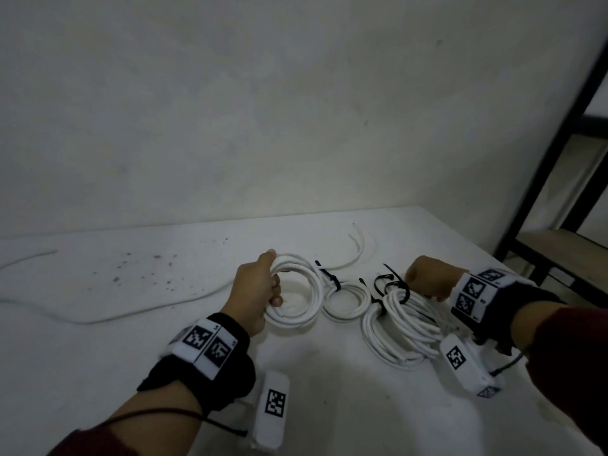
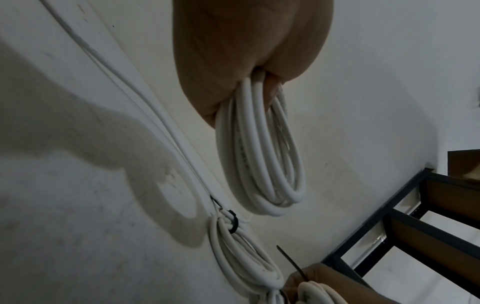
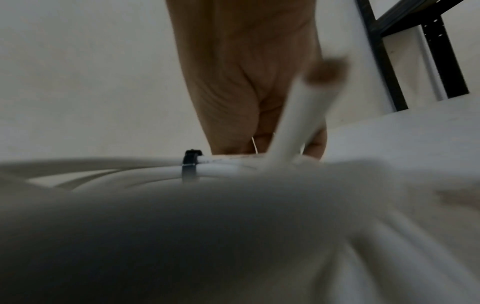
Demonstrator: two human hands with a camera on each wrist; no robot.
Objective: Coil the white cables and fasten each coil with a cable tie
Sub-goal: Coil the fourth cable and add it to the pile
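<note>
My left hand [image 1: 273, 286] grips an untied white cable coil [image 1: 301, 302], held just above the white table [image 1: 329, 406]; in the left wrist view the coil [image 2: 262, 156] hangs from my curled fingers [image 2: 271, 90]. A small coil [image 1: 345, 302] bound by a black tie [image 1: 330, 279] lies in the middle. To its right lies a bigger coil [image 1: 403, 324] with black ties [image 1: 391, 286] at its top. My right hand [image 1: 419, 284] is curled at that top and pinches a black cable tie [image 2: 291, 262]. The right wrist view is mostly blocked by blurred cable [image 3: 298, 123].
A long loose white cable [image 1: 138, 312] trails across the table's left side. Short cable pieces [image 1: 357, 250] lie near the back wall. A black metal shelf frame [image 1: 539, 199] stands beyond the table's right edge. Dark specks [image 1: 144, 268] dot the tabletop.
</note>
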